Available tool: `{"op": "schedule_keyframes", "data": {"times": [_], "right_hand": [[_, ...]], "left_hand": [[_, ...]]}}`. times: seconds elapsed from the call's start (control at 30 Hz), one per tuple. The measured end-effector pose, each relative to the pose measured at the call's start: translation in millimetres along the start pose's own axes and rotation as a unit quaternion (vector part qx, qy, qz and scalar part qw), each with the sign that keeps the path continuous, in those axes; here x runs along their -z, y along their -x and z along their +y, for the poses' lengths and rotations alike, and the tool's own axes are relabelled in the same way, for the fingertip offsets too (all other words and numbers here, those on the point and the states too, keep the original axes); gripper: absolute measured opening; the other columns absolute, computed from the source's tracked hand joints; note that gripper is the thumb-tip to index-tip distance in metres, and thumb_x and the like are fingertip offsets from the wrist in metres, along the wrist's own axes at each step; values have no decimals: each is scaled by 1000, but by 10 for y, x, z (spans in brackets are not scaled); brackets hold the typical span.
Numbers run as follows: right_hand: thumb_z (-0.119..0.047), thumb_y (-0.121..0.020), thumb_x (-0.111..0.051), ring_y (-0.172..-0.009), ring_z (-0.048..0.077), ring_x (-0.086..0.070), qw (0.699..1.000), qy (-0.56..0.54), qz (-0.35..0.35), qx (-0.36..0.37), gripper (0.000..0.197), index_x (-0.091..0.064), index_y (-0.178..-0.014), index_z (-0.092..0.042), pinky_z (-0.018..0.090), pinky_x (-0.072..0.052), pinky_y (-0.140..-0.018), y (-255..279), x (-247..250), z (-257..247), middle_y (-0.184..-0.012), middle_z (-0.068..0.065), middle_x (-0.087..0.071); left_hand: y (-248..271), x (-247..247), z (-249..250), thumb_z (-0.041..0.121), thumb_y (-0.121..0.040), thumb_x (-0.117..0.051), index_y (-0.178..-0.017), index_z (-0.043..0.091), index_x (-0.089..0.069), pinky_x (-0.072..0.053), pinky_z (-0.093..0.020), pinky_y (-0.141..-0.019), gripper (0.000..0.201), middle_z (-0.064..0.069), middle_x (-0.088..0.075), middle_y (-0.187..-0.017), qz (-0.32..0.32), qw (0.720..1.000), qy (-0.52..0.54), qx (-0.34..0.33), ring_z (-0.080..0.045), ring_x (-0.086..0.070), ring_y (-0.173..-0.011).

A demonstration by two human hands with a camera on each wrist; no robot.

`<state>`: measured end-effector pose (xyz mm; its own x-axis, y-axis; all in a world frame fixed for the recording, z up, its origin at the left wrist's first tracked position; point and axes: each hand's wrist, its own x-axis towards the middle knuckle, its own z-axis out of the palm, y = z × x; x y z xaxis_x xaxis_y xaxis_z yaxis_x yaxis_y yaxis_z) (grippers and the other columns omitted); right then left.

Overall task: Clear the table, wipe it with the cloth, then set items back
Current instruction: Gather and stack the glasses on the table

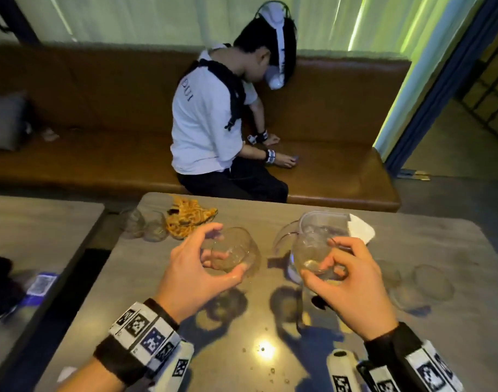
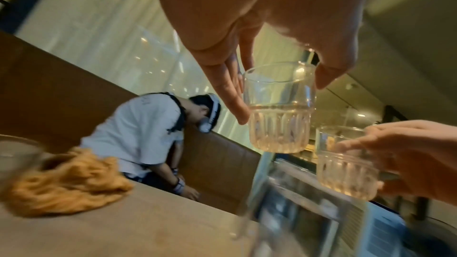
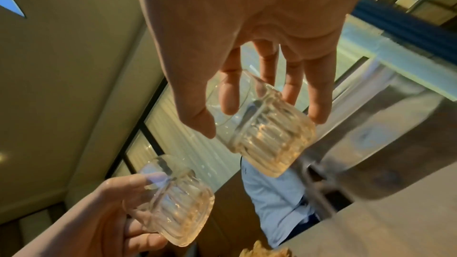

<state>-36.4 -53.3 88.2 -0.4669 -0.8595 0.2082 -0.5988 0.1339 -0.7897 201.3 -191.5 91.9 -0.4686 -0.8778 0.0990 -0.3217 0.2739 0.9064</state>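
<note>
My left hand [image 1: 225, 251] grips a clear ribbed glass [image 1: 242, 250] from above by its rim, lifted off the grey table [image 1: 242, 321]. In the left wrist view that glass [image 2: 279, 116] hangs between the thumb and fingers of my left hand [image 2: 281, 101]. My right hand [image 1: 321, 260] holds a second ribbed glass [image 1: 310, 250] the same way, tilted in the right wrist view [image 3: 269, 136]. An orange cloth [image 1: 185, 219] lies crumpled at the table's far left. A clear pitcher [image 1: 321, 224] stands just behind the right glass.
Two more glasses [image 1: 143, 227] stand left of the cloth, and others [image 1: 434, 281] sit at the right. A white napkin [image 1: 360, 227] lies beside the pitcher. A person [image 1: 211, 123] sits on the brown bench beyond. Another table [image 1: 30, 222] stands to the left.
</note>
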Motion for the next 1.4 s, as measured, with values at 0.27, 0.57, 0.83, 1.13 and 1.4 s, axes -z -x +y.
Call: {"op": "schedule_keyframes", "data": {"times": [0.27, 0.57, 0.83, 1.13, 1.4], "right_hand": [[-42, -67, -79, -119, 6, -49, 993, 20, -114, 7, 28, -57, -63, -25, 30, -51, -86, -384, -1884, -742, -112, -6, -49], [-35, -68, -83, -120, 2, -51, 976, 35, -201, -79, 25, -59, -62, -31, 21, -41, -90, -334, -3719, -1017, -122, -9, -56], [-22, -72, -85, -118, 12, -56, 961, 60, -198, -182, 14, -73, -77, -15, 3, -31, -91, -532, -4290, -920, -142, -3, -51], [-30, -73, -84, -121, 7, -44, 971, 30, -164, -170, 53, -51, -112, -18, 10, -33, -98, -409, -4520, -812, -138, -9, -39], [-43, -70, -82, -109, 14, -52, 970, 47, -85, -221, 64, -37, -115, -40, 32, -46, -91, -462, -4576, -811, -111, -13, -51]], "left_hand": [[-256, 1738, -1665, 53, -53, -88, -112, 48, -54, -60, -39, -81, 68, 12, -61, -110, 61, 989, -40, 128, -10, -71, -85], [-629, 2332, -2782, 50, -62, -83, -123, 26, -53, -48, -38, -92, 72, 2, -49, -115, -33, 961, -198, 188, -24, -57, -107], [-754, 2214, -2997, 46, -70, -80, -128, 31, -46, -50, -42, -90, 69, 6, -41, -120, -98, 961, -194, 170, -26, -59, -107], [-587, 2423, -3273, 43, -72, -81, -138, 35, -40, -50, -25, -89, 79, 20, -40, -126, -95, 974, -116, 167, 4, -53, -103], [-681, 2424, -3323, 35, -83, -74, -138, 27, -51, -53, -20, -81, 60, 9, -59, -114, -87, 972, -138, 168, 5, -62, -88]]}}
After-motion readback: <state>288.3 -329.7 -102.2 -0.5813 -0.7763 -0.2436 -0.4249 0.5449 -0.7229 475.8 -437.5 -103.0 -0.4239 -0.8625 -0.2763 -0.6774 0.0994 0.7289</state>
